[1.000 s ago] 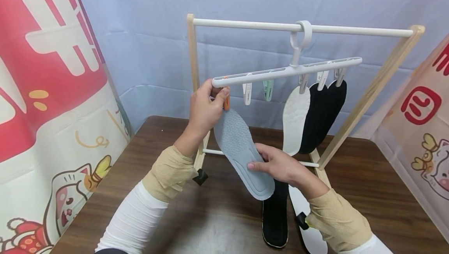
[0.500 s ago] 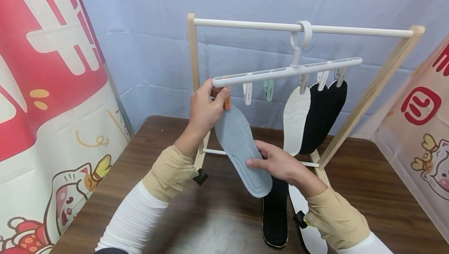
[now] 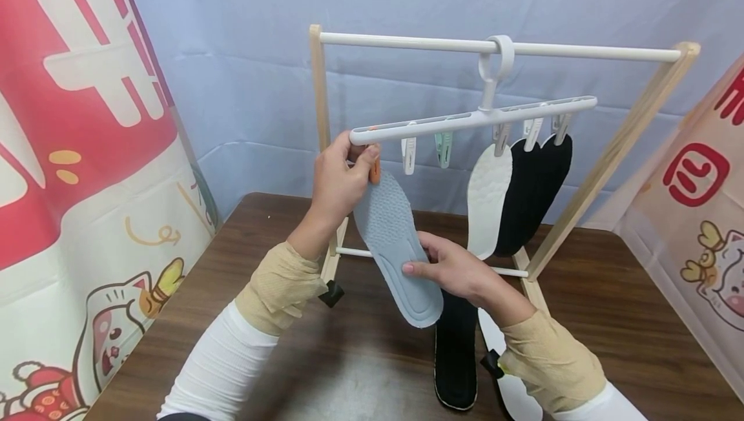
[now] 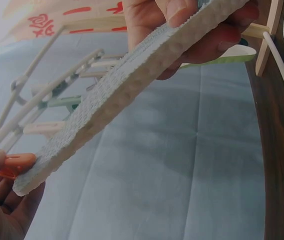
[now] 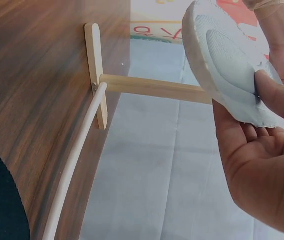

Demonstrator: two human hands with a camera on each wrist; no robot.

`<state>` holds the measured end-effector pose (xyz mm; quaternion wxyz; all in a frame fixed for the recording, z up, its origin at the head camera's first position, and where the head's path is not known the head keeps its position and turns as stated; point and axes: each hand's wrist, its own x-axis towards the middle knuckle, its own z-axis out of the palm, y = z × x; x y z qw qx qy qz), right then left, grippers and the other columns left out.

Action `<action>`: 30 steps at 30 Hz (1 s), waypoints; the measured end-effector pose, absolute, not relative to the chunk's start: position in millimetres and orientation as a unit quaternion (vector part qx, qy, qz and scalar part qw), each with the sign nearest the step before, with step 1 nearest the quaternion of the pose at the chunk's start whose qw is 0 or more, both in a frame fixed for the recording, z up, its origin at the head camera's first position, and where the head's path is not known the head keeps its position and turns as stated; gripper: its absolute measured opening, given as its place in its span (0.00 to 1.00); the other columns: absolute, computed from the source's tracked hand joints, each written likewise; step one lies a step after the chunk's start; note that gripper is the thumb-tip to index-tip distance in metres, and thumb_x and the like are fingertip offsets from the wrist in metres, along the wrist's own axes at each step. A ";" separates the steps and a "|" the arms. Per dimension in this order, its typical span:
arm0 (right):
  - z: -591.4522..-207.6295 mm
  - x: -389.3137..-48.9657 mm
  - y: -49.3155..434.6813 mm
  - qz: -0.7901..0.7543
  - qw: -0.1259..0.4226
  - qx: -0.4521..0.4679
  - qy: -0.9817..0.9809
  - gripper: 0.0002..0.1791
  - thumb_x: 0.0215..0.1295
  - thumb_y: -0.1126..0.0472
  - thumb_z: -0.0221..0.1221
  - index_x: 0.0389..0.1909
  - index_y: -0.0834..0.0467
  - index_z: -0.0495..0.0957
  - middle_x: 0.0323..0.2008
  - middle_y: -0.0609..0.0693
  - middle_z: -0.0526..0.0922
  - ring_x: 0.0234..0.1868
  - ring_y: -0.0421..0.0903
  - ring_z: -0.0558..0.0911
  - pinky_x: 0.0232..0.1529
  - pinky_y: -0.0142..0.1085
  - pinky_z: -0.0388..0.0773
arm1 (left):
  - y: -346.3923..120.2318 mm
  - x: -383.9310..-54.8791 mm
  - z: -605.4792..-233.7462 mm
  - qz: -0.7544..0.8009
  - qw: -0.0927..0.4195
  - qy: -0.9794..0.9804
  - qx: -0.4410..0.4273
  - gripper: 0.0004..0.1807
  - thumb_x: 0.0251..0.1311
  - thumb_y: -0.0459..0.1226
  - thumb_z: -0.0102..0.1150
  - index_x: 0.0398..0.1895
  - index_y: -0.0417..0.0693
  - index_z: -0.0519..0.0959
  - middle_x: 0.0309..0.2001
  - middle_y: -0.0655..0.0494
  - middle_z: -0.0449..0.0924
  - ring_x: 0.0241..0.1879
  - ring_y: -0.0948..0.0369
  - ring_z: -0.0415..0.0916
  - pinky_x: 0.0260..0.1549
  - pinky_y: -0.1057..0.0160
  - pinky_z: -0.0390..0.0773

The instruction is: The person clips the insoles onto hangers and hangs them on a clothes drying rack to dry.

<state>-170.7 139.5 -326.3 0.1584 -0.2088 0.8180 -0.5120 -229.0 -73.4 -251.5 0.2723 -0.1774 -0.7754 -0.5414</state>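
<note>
Insole [image 3: 395, 234] in pale blue slants below the left end of the white hanger [image 3: 430, 126], its tip at the orange clip [image 3: 375, 170] my left hand [image 3: 341, 174] pinches between thumb and fingers. My right hand [image 3: 456, 268] pinches the heel part, thumb on top, fingers underneath. A white insole [image 3: 488, 205] and black insoles [image 3: 533, 195] hang farther right.

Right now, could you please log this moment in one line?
left fingers: pinching orange clip; right fingers: gripping light-blue insole; white insole: hanging from hanger
</note>
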 end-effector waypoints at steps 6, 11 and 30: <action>-328.9 -171.8 136.3 -0.522 0.164 -0.214 0.809 0.29 0.72 0.62 0.61 0.70 0.64 0.65 0.57 0.62 0.81 0.53 0.52 0.83 0.53 0.49 0.78 | -75.0 -229.6 -252.2 -0.546 0.259 -0.778 -0.173 0.12 0.68 0.40 0.64 0.48 0.41 0.81 0.32 0.49 0.83 0.35 0.55 0.80 0.31 0.63 0.71; -329.8 -172.6 133.9 -0.524 0.166 -0.213 0.808 0.28 0.72 0.63 0.61 0.69 0.64 0.65 0.56 0.62 0.82 0.52 0.52 0.84 0.53 0.49 0.79 | -76.0 -230.3 -252.9 -0.548 0.248 -0.780 -0.174 0.13 0.69 0.41 0.63 0.50 0.42 0.80 0.33 0.49 0.83 0.35 0.56 0.80 0.31 0.64 0.70; -327.5 -161.1 131.6 -0.489 0.196 -0.178 0.831 0.36 0.73 0.60 0.60 0.77 0.58 0.57 0.70 0.62 0.71 0.70 0.57 0.71 0.64 0.53 0.72 | -79.8 -234.5 -256.7 -0.601 0.214 -0.748 -0.182 0.13 0.68 0.43 0.65 0.47 0.43 0.81 0.29 0.51 0.82 0.31 0.60 0.78 0.33 0.64 0.70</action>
